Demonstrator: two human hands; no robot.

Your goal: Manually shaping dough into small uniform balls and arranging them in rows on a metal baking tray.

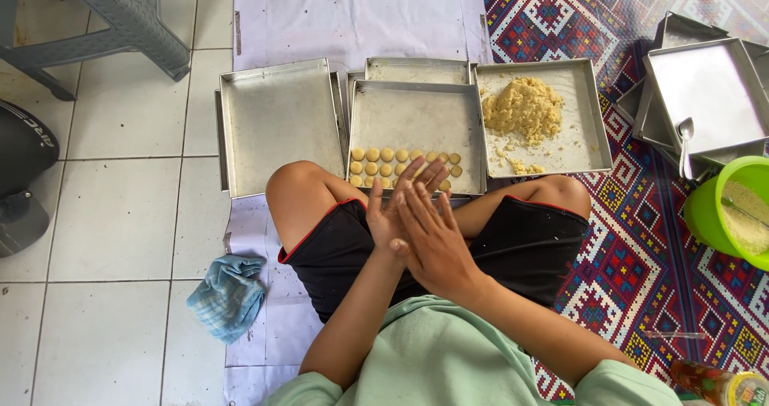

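I sit cross-legged on the floor. My left hand (390, 203) and my right hand (431, 238) are pressed palm to palm over my lap, right on top, fingers straight; whatever lies between the palms is hidden. Just beyond my hands a metal baking tray (416, 114) holds two rows of small round dough balls (384, 162) along its near edge. To its right another tray (589, 118) carries a mound of yellow dough (522, 108) with loose crumbs.
An empty metal tray (276, 122) lies at the left. Stacked trays with a spoon (705, 94) and a green bowl (705, 214) of crumbly mix sit on the patterned mat at the right. A blue cloth (230, 295) lies by my left knee. A table leg (136, 22) stands far left.
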